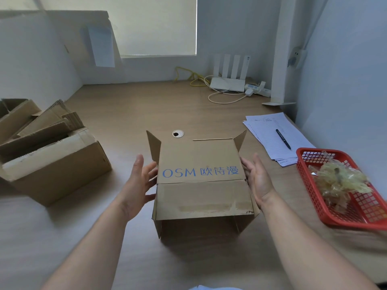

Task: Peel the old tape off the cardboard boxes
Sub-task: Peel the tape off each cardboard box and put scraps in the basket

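Pile of cardboard boxes (48, 151) far left. Left hand (138, 185) beside the OSM box (201, 185), dead centre, fingers straight, spread, gripping nothing. Right hand (257, 181) likewise, flat along its other side. Tape wad (339, 181) in red basket (314, 197) far right.

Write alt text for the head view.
Two open hands, left hand and right hand, flank a brown cardboard box printed OSM in blue, lying on a wooden desk with its flaps open. A red plastic mesh basket at right holds a wad of yellowish peeled tape; a larger cardboard box stuffed with flattened cardboard sits at left.
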`<state>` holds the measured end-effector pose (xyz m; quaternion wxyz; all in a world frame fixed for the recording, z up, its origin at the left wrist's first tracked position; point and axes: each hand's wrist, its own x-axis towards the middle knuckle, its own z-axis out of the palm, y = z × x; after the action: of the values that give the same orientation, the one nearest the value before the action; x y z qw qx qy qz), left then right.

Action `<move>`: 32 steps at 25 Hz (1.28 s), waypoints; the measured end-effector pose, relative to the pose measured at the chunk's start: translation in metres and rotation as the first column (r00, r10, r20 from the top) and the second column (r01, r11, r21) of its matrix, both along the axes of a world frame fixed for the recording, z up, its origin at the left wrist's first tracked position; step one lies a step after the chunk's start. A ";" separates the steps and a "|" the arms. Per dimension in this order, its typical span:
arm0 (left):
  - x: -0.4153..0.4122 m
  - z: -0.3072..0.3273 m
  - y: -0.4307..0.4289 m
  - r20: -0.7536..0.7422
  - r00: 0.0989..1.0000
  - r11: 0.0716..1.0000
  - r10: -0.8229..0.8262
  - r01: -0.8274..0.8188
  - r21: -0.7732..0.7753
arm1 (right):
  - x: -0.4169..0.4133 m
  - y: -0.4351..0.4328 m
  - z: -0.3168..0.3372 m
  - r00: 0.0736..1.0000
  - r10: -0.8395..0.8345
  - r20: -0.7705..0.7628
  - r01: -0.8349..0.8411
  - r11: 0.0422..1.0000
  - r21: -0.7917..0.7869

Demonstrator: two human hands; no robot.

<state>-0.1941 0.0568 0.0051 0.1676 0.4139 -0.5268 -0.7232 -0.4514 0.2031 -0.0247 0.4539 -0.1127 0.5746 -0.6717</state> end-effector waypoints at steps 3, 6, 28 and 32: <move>-0.002 -0.004 0.001 0.014 1.000 0.999 -0.015 0.016 -0.029 | 0.001 0.002 0.000 0.998 0.064 0.018 -0.064 0.998 -0.023; -0.006 -0.006 0.004 0.047 0.998 0.998 -0.030 0.032 -0.046 | 0.001 0.002 -0.006 0.995 0.102 0.011 -0.101 0.994 -0.038; 0.027 -0.034 0.003 0.075 0.968 0.971 0.240 -0.241 0.003 | 0.037 -0.002 -0.058 0.559 0.574 -0.598 -0.141 0.777 0.614; 0.056 -0.066 0.007 0.205 0.938 0.957 0.280 -0.289 0.013 | 0.060 0.008 -0.075 0.232 0.834 -0.501 -0.050 0.524 0.850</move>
<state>-0.1383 0.0633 -0.0613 0.2075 0.5602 -0.4602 -0.6568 -0.3918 0.2112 -0.0994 0.2650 -0.4510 0.8509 -0.0486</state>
